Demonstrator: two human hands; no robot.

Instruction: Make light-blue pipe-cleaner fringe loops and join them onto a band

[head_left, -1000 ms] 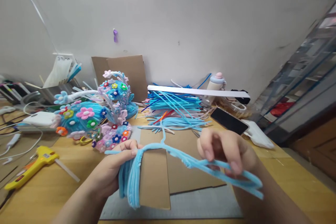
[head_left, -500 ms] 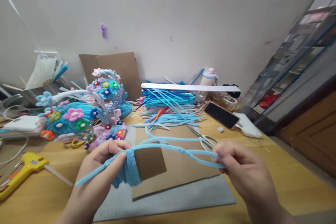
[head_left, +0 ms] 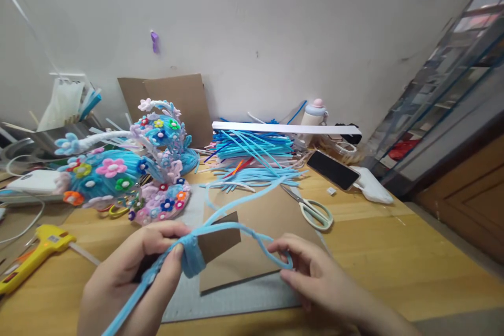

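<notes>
In the head view my left hand [head_left: 137,273] grips a small cardboard piece [head_left: 220,241] wound with light-blue pipe cleaners [head_left: 192,260], thumb pressed on the wrap. One blue strand sticks out below that hand toward the lower left. From the wrap, a long blue pipe cleaner [head_left: 240,228] reaches right and bends into a loop. My right hand [head_left: 311,268] has its fingers around that loop's end. Another loose strand curves up over the table. Beneath the hands lies a larger cardboard sheet [head_left: 244,268] on a grey mat [head_left: 181,304].
Scissors [head_left: 315,213] lie right of the cardboard, and a phone [head_left: 333,169] sits behind them. Bundles of blue pipe cleaners [head_left: 252,149] are stacked at the back. A fuzzy, flower-covered craft piece [head_left: 102,176] stands at left, with a yellow glue gun [head_left: 43,252] nearby.
My right hand has moved left and down, and the pipe cleaner between the hands has slackened into a bent loop. My left hand and the wrapped piece have shifted slightly down and left.
</notes>
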